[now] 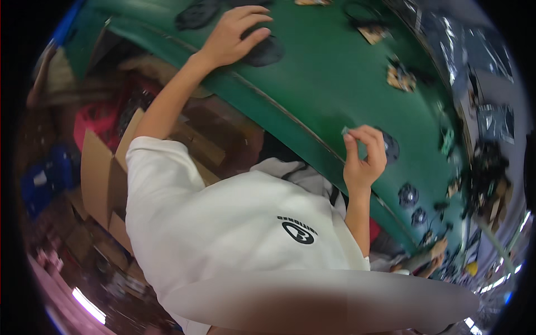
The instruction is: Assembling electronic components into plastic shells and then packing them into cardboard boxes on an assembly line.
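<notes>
My left hand (231, 36) is over the green table at its upper left, thumb and fingers apart and curved. Just beyond the thumb lies a dark, flat, rounded piece (266, 54), partly behind the hand; I cannot tell whether they touch. My right hand (365, 156) is raised near the table's front edge, thumb and forefinger pinched on a small pale greenish piece (345, 131) whose kind is too small to make out. Behind these fingers sits a dark round part (389, 147), partly covered by the hand.
Two dark round parts (408, 195) lie on the green table (312, 72) to the right. Small tan-and-black pieces (401, 77) are scattered along its far side. Clear plastic bags (496, 123) lie past the edge. An opened cardboard box (100, 173) stands at left. Another person's hand (439, 249) shows lower right.
</notes>
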The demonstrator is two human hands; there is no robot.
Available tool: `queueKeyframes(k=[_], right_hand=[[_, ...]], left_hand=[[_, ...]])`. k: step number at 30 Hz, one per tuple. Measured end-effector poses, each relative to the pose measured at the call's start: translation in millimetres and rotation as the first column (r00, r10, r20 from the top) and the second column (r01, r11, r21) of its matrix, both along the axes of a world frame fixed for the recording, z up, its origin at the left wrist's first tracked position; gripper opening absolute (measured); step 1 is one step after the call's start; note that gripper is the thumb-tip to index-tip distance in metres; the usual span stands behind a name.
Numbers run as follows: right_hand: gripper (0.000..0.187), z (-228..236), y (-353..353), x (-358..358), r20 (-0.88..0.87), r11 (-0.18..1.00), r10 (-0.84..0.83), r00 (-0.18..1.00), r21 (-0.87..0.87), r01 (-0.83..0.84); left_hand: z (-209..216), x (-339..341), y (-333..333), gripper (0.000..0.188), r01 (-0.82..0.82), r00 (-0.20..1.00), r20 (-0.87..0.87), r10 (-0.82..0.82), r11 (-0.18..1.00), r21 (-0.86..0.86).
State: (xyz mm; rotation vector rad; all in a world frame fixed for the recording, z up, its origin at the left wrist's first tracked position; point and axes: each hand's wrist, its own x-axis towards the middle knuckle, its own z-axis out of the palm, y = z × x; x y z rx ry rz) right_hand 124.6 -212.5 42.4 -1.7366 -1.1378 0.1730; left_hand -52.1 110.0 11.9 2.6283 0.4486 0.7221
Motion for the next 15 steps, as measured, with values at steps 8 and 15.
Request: queueKeyframes(k=[8, 15], right_hand=[[0.007, -33, 193, -28, 0.120, 0.950, 0.298, 0.947, 0.059, -0.306], [0.009, -53, 209, -34, 0.324, 0.956, 0.287, 0.901, -0.040, -0.290]], left_hand=[[-14, -25, 10, 0.030, 0.014, 0.999, 0.050, -0.007, 0.989, -0.146], [4, -9, 36, 0.044, -0.223, 0.953, 0.209, 0.221, 0.975, -0.016]])
